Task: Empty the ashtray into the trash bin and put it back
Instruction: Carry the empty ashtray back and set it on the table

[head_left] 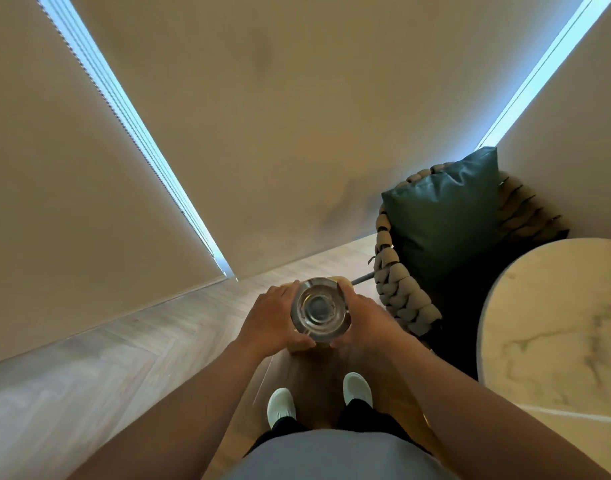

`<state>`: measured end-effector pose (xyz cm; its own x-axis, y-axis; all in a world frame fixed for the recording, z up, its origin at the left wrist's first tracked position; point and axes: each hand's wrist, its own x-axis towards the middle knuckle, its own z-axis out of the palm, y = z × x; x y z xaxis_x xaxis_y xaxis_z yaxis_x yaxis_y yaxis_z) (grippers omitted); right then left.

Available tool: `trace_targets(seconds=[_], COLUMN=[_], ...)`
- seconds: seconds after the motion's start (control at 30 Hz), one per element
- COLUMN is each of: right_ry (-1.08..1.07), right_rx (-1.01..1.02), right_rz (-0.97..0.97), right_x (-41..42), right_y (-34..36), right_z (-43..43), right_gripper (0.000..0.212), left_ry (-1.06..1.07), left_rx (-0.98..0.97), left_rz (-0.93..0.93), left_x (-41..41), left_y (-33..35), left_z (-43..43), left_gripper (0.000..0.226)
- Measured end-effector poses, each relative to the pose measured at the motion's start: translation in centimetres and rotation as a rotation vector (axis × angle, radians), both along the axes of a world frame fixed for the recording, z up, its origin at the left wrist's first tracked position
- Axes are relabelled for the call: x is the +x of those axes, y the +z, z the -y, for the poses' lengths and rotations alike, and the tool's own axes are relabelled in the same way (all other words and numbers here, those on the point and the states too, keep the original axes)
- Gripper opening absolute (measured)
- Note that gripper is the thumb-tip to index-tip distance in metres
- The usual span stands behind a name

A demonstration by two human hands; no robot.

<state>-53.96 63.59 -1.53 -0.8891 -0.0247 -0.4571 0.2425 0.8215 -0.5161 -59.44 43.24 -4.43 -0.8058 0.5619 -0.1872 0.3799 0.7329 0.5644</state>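
Observation:
A round clear glass ashtray is held out in front of me above the wooden floor, its open side facing the camera. My left hand grips its left rim and my right hand grips its right rim. Directly behind and below the ashtray a yellowish object shows in slivers; whether it is the trash bin I cannot tell. The ashtray's bowl looks mostly bare, with a few dark specks near its centre.
A round marble-topped table stands at the right. Beyond it is a woven rope chair with a dark green cushion. Closed beige blinds cover the windows ahead. My white shoes stand on the herringbone floor.

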Motion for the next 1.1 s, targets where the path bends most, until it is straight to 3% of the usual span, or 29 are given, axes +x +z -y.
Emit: trace_targets(seconds=[0.43, 1.1], right_ry=[-0.032, -0.349], right_rx=[-0.042, 0.034], right_rz=[-0.041, -0.152], right_x=[1.9, 13.8], right_y=[0.4, -2.0], right_z=[2.1, 0.8], right_gripper=[0.12, 0.111], left_ry=[-0.078, -0.427], left_rx=[0.016, -0.021], left_rz=[-0.099, -0.059], left_x=[1.2, 5.6], left_y=[2.4, 0.7], left_z=[2.3, -2.3], left_gripper=[0.102, 0.11])
